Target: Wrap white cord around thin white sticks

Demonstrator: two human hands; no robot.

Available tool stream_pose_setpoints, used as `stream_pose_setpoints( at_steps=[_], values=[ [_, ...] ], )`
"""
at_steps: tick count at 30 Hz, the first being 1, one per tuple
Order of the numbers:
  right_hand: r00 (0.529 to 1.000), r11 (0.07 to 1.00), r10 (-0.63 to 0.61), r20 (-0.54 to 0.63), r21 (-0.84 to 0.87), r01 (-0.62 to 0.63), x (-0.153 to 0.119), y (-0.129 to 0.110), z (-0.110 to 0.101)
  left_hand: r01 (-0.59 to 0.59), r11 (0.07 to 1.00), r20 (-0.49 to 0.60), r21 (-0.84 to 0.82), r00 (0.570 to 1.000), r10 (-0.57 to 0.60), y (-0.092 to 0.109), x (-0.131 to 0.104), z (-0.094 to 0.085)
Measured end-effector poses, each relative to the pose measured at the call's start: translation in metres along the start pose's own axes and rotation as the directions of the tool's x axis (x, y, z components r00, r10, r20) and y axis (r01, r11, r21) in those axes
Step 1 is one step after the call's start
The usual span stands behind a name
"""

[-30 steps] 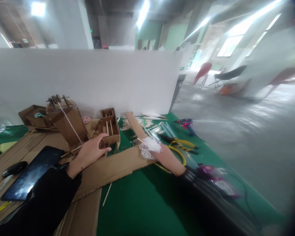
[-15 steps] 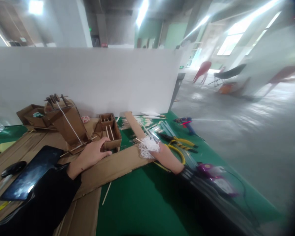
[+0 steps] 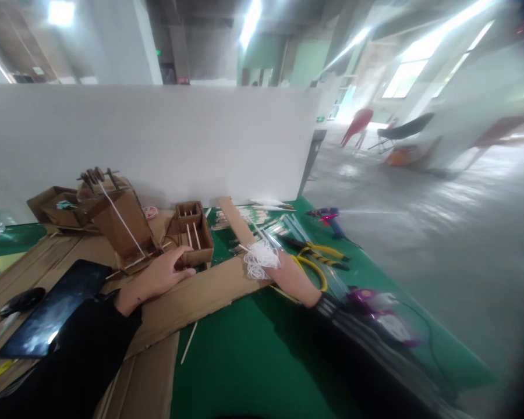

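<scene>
My left hand (image 3: pixel 159 273) rests over the cardboard strip (image 3: pixel 201 291) with thumb and fingers apart, holding nothing. Its fingertips are at the near corner of a small cardboard box (image 3: pixel 205 235) with thin wooden sticks across it; whether they touch it I cannot tell. A loose bundle of white string (image 3: pixel 262 259) is in my right hand (image 3: pixel 290 276), above the right end of the strip. The string hides most of that hand's fingers. Left of the small box leans a taller cardboard piece (image 3: pixel 120 215) with a white cord down its front.
Pliers (image 3: pixel 321 253) with yellow handles and a purple device (image 3: pixel 382 314) lie to the right. A glue gun (image 3: pixel 329 220) is farther back, near several wooden sticks (image 3: pixel 236 218). On the left are a dark tablet (image 3: pixel 55 308) and a black mouse-like object (image 3: pixel 21 301). A white panel (image 3: pixel 222 139) stands behind.
The whole view has shifted very slightly. Both hands keep nearly the same pose, and the white string stays in my right hand.
</scene>
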State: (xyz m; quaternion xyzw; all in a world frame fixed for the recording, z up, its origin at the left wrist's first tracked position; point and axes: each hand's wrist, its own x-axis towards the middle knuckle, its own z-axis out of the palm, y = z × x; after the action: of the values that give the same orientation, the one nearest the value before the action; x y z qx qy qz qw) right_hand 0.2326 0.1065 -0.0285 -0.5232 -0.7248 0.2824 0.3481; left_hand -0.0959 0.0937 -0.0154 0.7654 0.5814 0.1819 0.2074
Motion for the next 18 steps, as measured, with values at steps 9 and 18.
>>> stream_pose_setpoints(
  at_steps=[9, 18],
  values=[
    [1.000, 1.000, -0.005, -0.021, -0.007, 0.005, 0.006, 0.002, 0.001, -0.020, 1.000, -0.016, 0.000, 1.000, 0.020, 0.000, -0.002, 0.001],
    [1.000, 0.998, -0.009, -0.019, -0.058, 0.007, 0.014, 0.005, 0.003, -0.103, 0.993, -0.022, 0.054, 0.994, 0.105, -0.001, -0.006, 0.004]
  ],
)
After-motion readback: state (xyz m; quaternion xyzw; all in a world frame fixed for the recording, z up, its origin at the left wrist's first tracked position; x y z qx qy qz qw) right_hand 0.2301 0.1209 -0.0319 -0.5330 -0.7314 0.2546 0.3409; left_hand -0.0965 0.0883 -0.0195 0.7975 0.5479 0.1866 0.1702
